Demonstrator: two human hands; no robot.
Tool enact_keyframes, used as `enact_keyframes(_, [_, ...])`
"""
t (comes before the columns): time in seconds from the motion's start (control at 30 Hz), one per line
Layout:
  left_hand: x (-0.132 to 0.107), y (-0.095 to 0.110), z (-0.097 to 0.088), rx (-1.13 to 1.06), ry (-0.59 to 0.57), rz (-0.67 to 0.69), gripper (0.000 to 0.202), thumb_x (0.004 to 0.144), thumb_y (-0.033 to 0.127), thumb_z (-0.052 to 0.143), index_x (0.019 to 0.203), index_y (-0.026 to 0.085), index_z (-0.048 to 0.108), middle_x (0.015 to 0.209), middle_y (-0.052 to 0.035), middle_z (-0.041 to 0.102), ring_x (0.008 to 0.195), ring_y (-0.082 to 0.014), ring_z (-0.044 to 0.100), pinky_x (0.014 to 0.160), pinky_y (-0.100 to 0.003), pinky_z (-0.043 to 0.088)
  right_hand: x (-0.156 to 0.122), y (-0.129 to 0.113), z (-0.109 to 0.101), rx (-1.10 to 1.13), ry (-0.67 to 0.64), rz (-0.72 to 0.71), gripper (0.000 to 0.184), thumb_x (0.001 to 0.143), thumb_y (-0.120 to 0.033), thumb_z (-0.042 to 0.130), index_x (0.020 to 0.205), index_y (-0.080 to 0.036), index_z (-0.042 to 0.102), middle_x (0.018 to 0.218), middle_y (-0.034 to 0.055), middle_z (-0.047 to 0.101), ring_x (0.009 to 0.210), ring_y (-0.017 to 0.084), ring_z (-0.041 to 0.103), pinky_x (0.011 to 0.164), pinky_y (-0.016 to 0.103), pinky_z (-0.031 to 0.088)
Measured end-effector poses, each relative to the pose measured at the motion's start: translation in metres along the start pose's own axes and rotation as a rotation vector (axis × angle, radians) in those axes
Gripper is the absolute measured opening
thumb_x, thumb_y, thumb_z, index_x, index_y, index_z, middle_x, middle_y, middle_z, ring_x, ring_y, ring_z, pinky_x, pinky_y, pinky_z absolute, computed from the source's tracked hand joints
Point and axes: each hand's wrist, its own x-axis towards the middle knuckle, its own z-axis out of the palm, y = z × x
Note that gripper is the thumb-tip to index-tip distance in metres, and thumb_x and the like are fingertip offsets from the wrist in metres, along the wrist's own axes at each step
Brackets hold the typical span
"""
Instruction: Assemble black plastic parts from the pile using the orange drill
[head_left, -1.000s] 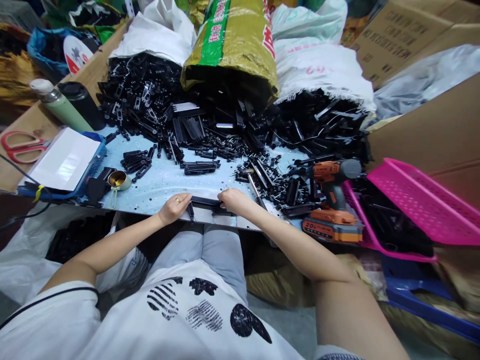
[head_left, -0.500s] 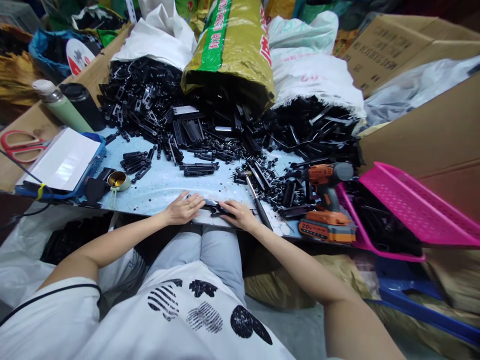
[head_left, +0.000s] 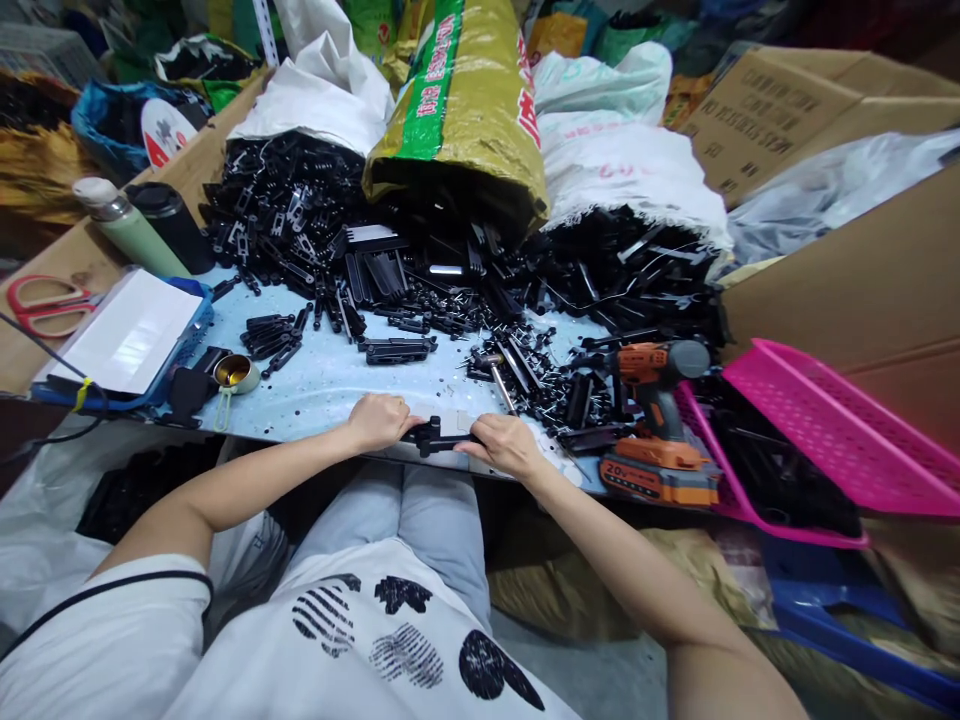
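Both hands grip a black jointed metal piece point(head_left: 433, 438) at the front edge of the blue-topped table. My left hand point(head_left: 380, 421) is closed on its left end, thumb and fingers pinching it. At the other end my right hand point(head_left: 501, 444) is closed too, fingers over the top and thumb below. Just beyond my right hand lies a hammer point(head_left: 501, 385), its handle partly hidden by that hand. Farther back, a short stack of black metal pieces point(head_left: 397, 350) rests on the blue surface point(head_left: 330, 385).
Black parts and screws point(head_left: 517, 365) heap under the yellow sack point(head_left: 457, 150). On the right stand an orange cordless drill point(head_left: 660, 420) and a pink basket point(head_left: 840, 430). At left are a small metal cup point(head_left: 236, 374), red scissors point(head_left: 52, 305) and a green bottle point(head_left: 139, 230).
My hands went from lying over the piece with fingers extended to gripping its two ends. The piece now shows a dark, jointed shape between them. The view has tilted slightly.
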Motion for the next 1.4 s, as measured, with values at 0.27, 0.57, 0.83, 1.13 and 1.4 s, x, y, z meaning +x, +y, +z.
enact_keyframes(0.27, [-0.053,0.036,-0.078,-0.436,0.223,0.261,0.058,0.097,0.048,0.019,0.061,0.018,0.054,0.052,-0.0038,0.051,0.049,-0.0139,0.049,0.047,-0.028,0.035,0.005,-0.052,-0.071,0.597,0.220,-0.323,0.055,0.092,-0.057,0.031,0.063,-0.017,0.055,0.051,0.0015,0.046,0.049,0.012,0.043,0.050,0.027,0.027])
enact_keyframes(0.57, [-0.061,0.088,-0.063,-0.855,0.507,0.071,0.066,0.095,0.052,0.005,0.080,0.019,0.061,0.065,-0.0085,0.061,0.061,-0.0164,0.059,0.056,-0.031,0.047,0.040,-0.119,-0.004,1.234,0.620,0.035,0.054,0.091,-0.059,0.013,0.088,-0.021,0.052,0.075,0.0082,0.055,0.068,0.019,0.056,0.062,0.034,0.047])
enact_keyframes(0.83, [-0.014,0.018,0.016,-0.164,0.367,0.055,0.076,0.088,0.067,0.013,0.113,0.013,0.060,0.095,-0.0164,0.064,0.083,-0.0238,0.061,0.069,-0.034,0.047,0.075,-0.014,0.035,0.328,0.425,0.552,0.044,0.087,-0.035,0.040,0.128,-0.018,0.041,0.137,0.0164,0.039,0.129,0.030,0.033,0.102,0.050,0.032])
enact_keyframes(1.13, [0.062,-0.093,0.020,0.098,0.315,-0.490,0.027,0.091,0.028,0.041,0.103,0.009,0.057,0.104,-0.0205,0.057,0.100,-0.0322,0.050,0.080,-0.042,0.041,0.032,0.112,0.021,0.004,-0.064,0.885,0.049,0.082,-0.028,0.051,0.128,-0.012,0.048,0.108,0.0198,0.062,0.103,0.033,0.056,0.087,0.050,0.041])
enact_keyframes(1.4, [-0.008,-0.156,-0.009,0.178,0.005,-1.191,0.026,0.081,0.002,0.035,0.093,0.001,0.057,0.109,-0.0282,0.054,0.107,-0.0387,0.046,0.083,-0.058,0.038,0.045,0.070,0.024,1.205,0.311,0.860,0.073,0.070,-0.051,0.065,0.131,-0.020,0.041,0.092,0.0067,0.066,0.085,0.022,0.064,0.079,0.039,0.051])
